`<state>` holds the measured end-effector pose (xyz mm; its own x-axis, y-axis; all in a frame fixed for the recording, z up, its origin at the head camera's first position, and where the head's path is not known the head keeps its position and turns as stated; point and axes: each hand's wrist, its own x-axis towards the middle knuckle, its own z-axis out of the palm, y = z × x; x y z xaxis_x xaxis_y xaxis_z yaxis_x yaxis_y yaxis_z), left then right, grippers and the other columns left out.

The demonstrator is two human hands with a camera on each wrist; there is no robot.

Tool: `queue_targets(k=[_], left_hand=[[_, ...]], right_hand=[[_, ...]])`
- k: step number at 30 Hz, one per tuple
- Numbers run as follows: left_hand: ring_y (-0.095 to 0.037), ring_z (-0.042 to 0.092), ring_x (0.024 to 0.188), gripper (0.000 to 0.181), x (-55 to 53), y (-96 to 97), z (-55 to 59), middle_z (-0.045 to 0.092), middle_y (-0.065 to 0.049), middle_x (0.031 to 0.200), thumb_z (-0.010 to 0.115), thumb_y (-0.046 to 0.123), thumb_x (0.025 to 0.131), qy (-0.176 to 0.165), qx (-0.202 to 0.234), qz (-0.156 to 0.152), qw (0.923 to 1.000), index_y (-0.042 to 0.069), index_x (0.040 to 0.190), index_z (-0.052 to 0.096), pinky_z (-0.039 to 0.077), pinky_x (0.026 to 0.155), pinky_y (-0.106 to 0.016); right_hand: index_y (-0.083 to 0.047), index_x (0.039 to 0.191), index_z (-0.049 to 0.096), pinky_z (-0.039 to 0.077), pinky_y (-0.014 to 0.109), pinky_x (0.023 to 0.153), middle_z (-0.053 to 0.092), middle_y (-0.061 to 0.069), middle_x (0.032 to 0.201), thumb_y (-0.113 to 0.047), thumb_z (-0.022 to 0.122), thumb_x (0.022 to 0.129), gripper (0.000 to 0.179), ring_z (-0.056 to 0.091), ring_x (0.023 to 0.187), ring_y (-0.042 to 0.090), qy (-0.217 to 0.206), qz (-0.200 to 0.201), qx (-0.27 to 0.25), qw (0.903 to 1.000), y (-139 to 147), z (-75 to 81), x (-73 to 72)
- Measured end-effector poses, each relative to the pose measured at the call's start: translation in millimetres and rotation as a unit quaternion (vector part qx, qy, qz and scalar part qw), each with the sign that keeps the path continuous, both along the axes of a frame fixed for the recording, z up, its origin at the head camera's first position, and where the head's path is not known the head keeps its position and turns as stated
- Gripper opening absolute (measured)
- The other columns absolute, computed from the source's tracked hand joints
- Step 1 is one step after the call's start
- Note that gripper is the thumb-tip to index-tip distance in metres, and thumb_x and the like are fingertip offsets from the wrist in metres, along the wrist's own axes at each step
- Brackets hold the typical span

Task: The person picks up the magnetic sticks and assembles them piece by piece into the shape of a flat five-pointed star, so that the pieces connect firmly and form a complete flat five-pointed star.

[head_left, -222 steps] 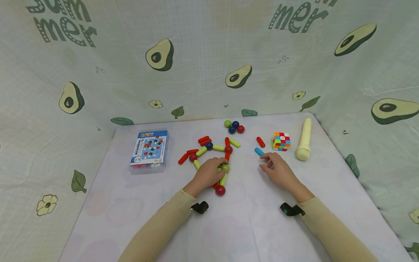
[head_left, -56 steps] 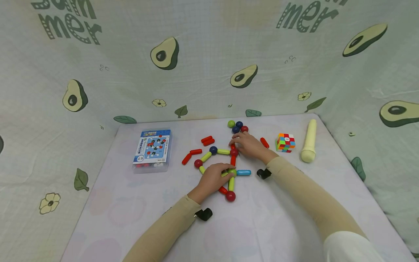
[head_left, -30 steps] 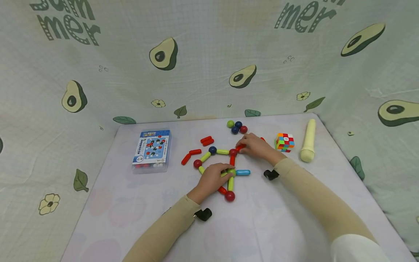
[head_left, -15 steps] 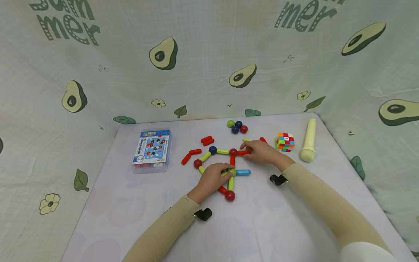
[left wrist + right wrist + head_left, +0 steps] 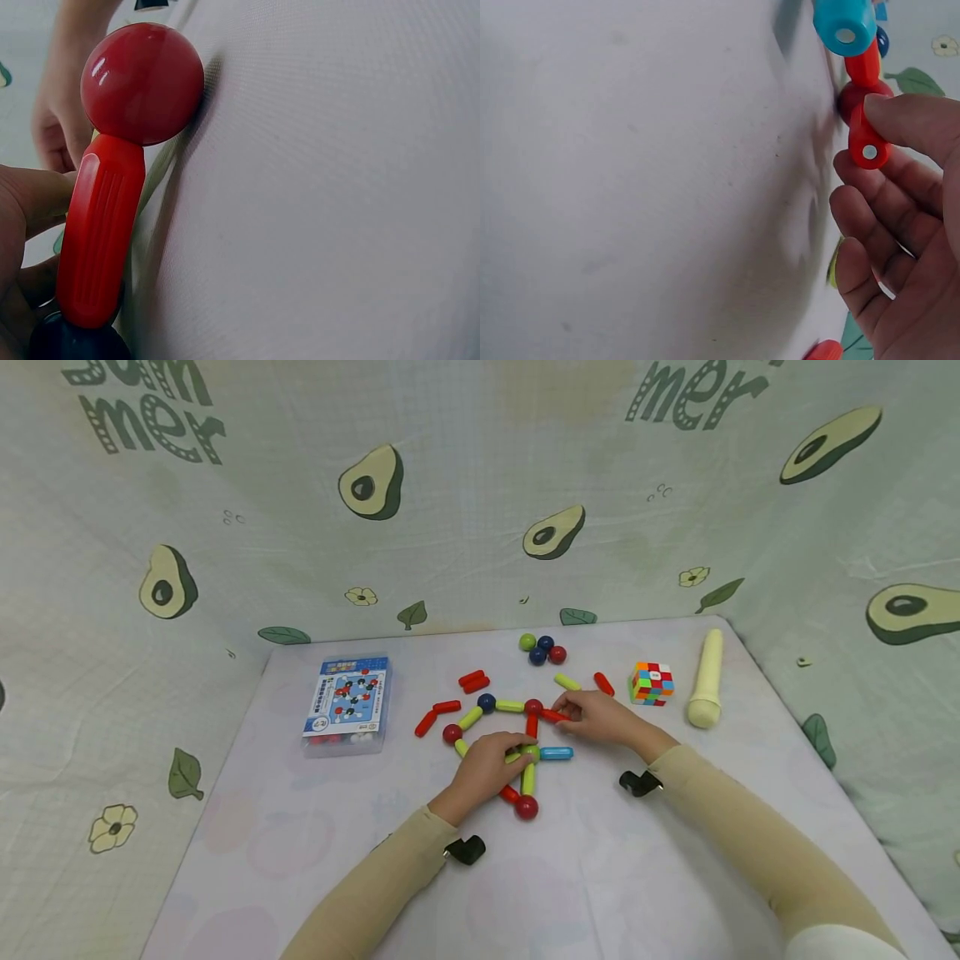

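Observation:
My left hand (image 5: 486, 767) lies over a frame of magnetic rods and balls, its fingertips holding it at the green ball (image 5: 531, 753). A red rod (image 5: 101, 232) and red ball (image 5: 142, 82) of this frame fill the left wrist view. With thumb and index finger, my right hand (image 5: 603, 718) pinches a red magnetic rod (image 5: 553, 716), which meets the red ball (image 5: 533, 706) at the frame's back right corner. From the green ball a blue rod (image 5: 557, 753) points right. Part of the frame is hidden under my left hand.
Loose red rods (image 5: 474, 681) lie behind and left of the frame. A yellow-green rod (image 5: 567, 682) and another red rod (image 5: 603, 683) lie beyond my right hand. Several balls (image 5: 537, 656), a puzzle cube (image 5: 652, 683), a cream club-shaped object (image 5: 707, 681) and a boxed set (image 5: 347, 704) stand around.
The blue rod, earlier loose by my right hand, now joins the green ball. My right hand has swung the red rod from pointing backward to pointing right. My left hand stays on the frame.

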<state>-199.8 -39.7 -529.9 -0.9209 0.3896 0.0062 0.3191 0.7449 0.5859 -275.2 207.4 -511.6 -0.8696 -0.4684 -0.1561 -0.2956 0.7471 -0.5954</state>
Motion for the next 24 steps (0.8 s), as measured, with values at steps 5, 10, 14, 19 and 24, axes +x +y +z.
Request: queue_targets(k=[5, 10, 14, 19, 24], left_hand=[[-0.01, 0.061, 0.099, 0.037, 0.2, -0.2, 0.1, 0.07, 0.007, 0.12, 0.074, 0.035, 0.094, 0.002, -0.001, 0.002, 1.0, 0.027, 0.13, 0.071, 0.053, 0.087, -0.024], [-0.01, 0.061, 0.098, 0.038, 0.0, 0.0, -0.2, 0.07, 0.007, 0.119, 0.074, 0.035, 0.094, 0.004, -0.003, 0.0, 1.0, 0.026, 0.131, 0.071, 0.053, 0.087, -0.024], [-0.009, 0.059, 0.095, 0.037, -0.5, 0.0, -1.1, 0.07, 0.007, 0.119, 0.074, 0.035, 0.094, 0.004, 0.0, -0.001, 1.0, 0.026, 0.13, 0.071, 0.053, 0.085, -0.023], [-0.009, 0.059, 0.093, 0.037, -1.3, 0.4, -1.7, 0.071, 0.007, 0.118, 0.075, 0.035, 0.094, 0.006, 0.0, 0.0, 1.0, 0.026, 0.13, 0.071, 0.052, 0.083, -0.022], [-0.009, 0.058, 0.092, 0.037, -1.0, 1.1, -1.7, 0.07, 0.007, 0.114, 0.075, 0.034, 0.094, 0.003, -0.003, 0.0, 1.0, 0.027, 0.13, 0.071, 0.051, 0.082, -0.022]], right_hand=[[-0.012, 0.125, 0.066, 0.053, 0.034, 0.083, 0.065, -0.001, 0.1, -0.027, 0.075, 0.094, 0.035, 0.059, 0.092, 0.018, 0.014, -0.007, -0.006, 0.9999, 0.8, -3.2, 5.3], [-0.013, 0.128, 0.064, 0.052, 0.034, 0.08, 0.061, 0.001, 0.108, -0.024, 0.074, 0.094, 0.037, 0.057, 0.095, 0.018, 0.057, -0.014, -0.019, 0.9981, 6.2, -2.6, 17.9], [-0.014, 0.122, 0.066, 0.051, 0.033, 0.077, 0.061, -0.003, 0.1, -0.024, 0.072, 0.096, 0.029, 0.056, 0.091, 0.017, 0.057, -0.003, -0.045, 0.9974, 11.8, 0.4, 31.9], [-0.017, 0.117, 0.068, 0.05, 0.028, 0.073, 0.061, -0.008, 0.093, -0.029, 0.078, 0.092, 0.029, 0.057, 0.087, 0.015, 0.02, 0.027, -0.069, 0.9971, 18.5, -4.5, 45.9], [-0.018, 0.116, 0.068, 0.051, 0.025, 0.074, 0.062, -0.008, 0.093, -0.026, 0.079, 0.091, 0.028, 0.058, 0.087, 0.014, 0.006, 0.037, -0.088, 0.9954, 20.9, -13.3, 52.5]])
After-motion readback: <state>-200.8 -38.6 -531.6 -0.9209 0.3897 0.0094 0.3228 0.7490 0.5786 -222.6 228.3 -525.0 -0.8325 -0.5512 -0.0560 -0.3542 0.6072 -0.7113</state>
